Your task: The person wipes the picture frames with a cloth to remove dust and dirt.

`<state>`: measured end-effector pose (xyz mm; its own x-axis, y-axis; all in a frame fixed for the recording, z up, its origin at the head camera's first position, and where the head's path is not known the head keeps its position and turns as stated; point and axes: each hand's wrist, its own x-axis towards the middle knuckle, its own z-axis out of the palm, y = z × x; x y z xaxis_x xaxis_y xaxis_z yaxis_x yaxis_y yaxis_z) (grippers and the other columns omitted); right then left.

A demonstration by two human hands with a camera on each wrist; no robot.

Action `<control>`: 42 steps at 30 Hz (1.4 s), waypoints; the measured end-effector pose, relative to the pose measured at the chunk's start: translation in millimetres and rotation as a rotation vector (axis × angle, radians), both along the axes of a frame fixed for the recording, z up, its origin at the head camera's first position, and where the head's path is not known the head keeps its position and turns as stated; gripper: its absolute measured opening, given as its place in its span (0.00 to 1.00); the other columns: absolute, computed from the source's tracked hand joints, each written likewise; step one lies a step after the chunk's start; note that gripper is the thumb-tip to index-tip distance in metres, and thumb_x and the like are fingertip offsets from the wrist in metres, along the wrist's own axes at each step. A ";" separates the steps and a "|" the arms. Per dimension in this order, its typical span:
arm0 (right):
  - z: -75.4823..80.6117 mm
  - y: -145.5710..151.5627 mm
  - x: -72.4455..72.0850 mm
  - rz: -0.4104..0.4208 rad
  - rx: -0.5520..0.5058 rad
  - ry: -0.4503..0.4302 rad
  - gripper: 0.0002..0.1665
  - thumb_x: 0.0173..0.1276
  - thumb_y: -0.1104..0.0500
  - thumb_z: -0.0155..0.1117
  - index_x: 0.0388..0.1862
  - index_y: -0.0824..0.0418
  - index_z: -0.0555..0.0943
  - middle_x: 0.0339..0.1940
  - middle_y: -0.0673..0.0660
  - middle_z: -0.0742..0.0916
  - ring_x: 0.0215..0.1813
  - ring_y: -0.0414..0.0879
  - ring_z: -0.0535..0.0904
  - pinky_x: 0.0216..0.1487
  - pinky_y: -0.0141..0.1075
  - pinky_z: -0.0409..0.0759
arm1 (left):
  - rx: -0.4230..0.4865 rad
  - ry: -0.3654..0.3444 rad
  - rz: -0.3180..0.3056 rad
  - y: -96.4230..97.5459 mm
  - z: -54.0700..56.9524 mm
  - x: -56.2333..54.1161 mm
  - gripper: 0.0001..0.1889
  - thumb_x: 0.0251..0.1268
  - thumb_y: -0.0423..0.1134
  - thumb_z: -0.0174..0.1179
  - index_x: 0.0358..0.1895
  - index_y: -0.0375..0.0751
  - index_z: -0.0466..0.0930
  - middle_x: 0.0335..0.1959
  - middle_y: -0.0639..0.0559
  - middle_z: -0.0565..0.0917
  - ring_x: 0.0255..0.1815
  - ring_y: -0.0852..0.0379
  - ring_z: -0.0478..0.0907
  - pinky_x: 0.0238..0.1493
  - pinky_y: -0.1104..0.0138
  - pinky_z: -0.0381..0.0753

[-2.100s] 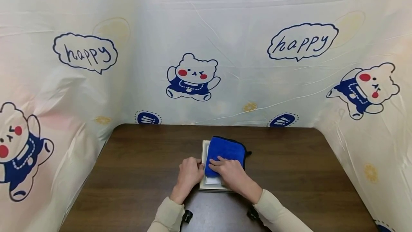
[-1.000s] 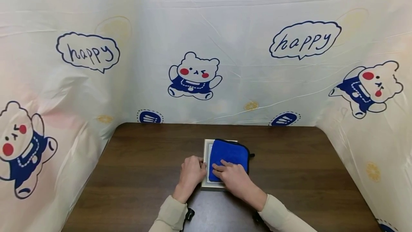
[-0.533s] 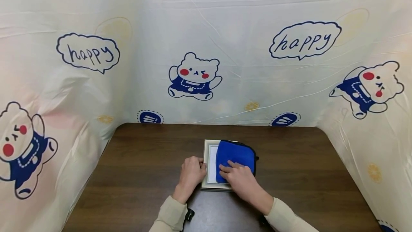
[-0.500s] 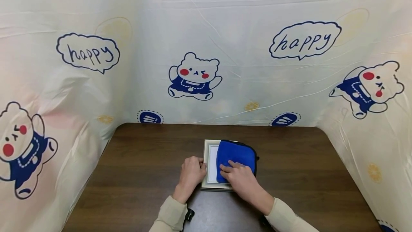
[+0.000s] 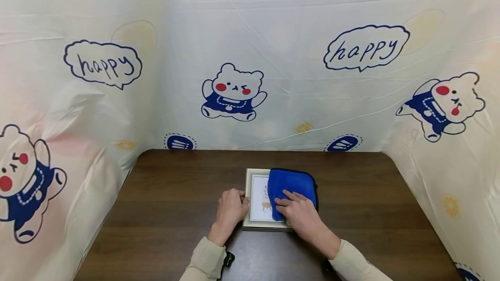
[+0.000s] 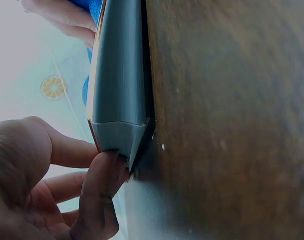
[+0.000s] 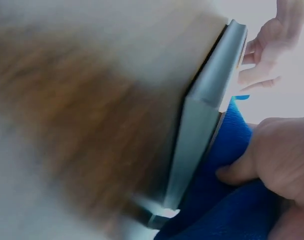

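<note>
A picture frame (image 5: 248, 185) with a pale border lies flat on the table, a small drawing showing at its middle. My left hand (image 5: 231, 207) grips its left edge; in the left wrist view, the thumb and curled fingers (image 6: 99, 185) close on the frame's side (image 6: 119, 65). Over the frame's right part lies a blue cloth (image 5: 291, 180) with black edging, hanging past the right side. My right hand (image 5: 302, 216) presses on the cloth with its fingers spread and nearly straight. Seen from the right wrist, the thumb (image 7: 239, 170) rests against the blue cloth (image 7: 219, 200).
The dark wooden table (image 5: 175, 194) extends around the frame on all sides. Behind it and at both sides hangs a pale printed curtain (image 5: 293, 55) with bears and "happy" bubbles. Black wrist straps (image 5: 228, 259) show below the sleeves.
My right hand has slid the blue cloth rightward across the frame, uncovering the left part of the picture and its drawing. My left hand has stayed on the left edge.
</note>
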<state>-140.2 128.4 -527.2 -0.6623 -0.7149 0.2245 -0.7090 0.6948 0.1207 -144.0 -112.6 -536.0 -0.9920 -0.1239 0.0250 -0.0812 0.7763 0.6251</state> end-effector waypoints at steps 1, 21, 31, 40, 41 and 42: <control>-1.6 0.8 -1.5 -0.003 -0.015 -0.004 0.17 0.70 0.67 0.72 0.51 0.49 0.94 0.58 0.47 0.92 0.66 0.54 0.86 0.63 0.51 0.85 | -0.004 0.001 -0.001 -0.4 -0.1 0.2 0.04 0.68 0.38 0.70 0.38 0.46 0.94 0.28 0.54 0.87 0.28 0.54 0.80 0.31 0.56 0.80; 18.1 -27.3 -2.9 -0.019 -0.364 -0.075 0.32 0.59 0.72 0.68 0.63 0.54 0.88 0.62 0.53 0.91 0.59 0.52 0.90 0.35 0.44 0.89 | -0.001 0.010 -0.015 -4.2 -3.0 0.3 0.04 0.67 0.38 0.70 0.38 0.47 0.94 0.26 0.56 0.84 0.28 0.53 0.80 0.32 0.56 0.79; 5.8 -44.3 5.1 0.047 -0.353 -0.126 0.28 0.65 0.70 0.68 0.63 0.54 0.89 0.62 0.52 0.90 0.60 0.50 0.90 0.38 0.43 0.90 | 0.018 0.023 -0.030 -4.9 -2.0 0.0 0.07 0.66 0.35 0.71 0.43 0.43 0.95 0.31 0.53 0.90 0.36 0.48 0.87 0.39 0.50 0.86; -3.9 -48.1 8.6 0.072 -0.273 -0.146 0.27 0.67 0.68 0.67 0.64 0.51 0.89 0.62 0.49 0.90 0.61 0.48 0.89 0.38 0.44 0.90 | 0.056 -0.056 -0.018 -7.1 -2.8 -2.2 0.12 0.68 0.37 0.71 0.51 0.39 0.93 0.37 0.52 0.93 0.41 0.47 0.89 0.46 0.48 0.87; -4.1 -48.9 8.6 0.077 -0.259 -0.143 0.27 0.68 0.68 0.67 0.63 0.51 0.89 0.62 0.49 0.90 0.61 0.48 0.89 0.37 0.44 0.90 | 0.058 -0.058 -0.019 -7.6 -3.0 -2.7 0.12 0.68 0.37 0.71 0.51 0.39 0.93 0.36 0.52 0.93 0.40 0.48 0.89 0.46 0.48 0.87; -4.2 -49.8 8.6 0.082 -0.242 -0.136 0.26 0.68 0.68 0.67 0.62 0.51 0.89 0.62 0.48 0.90 0.61 0.48 0.89 0.38 0.43 0.90 | 0.060 -0.060 -0.020 -8.1 -3.0 -3.1 0.12 0.68 0.38 0.71 0.52 0.39 0.93 0.36 0.53 0.93 0.40 0.48 0.89 0.46 0.48 0.87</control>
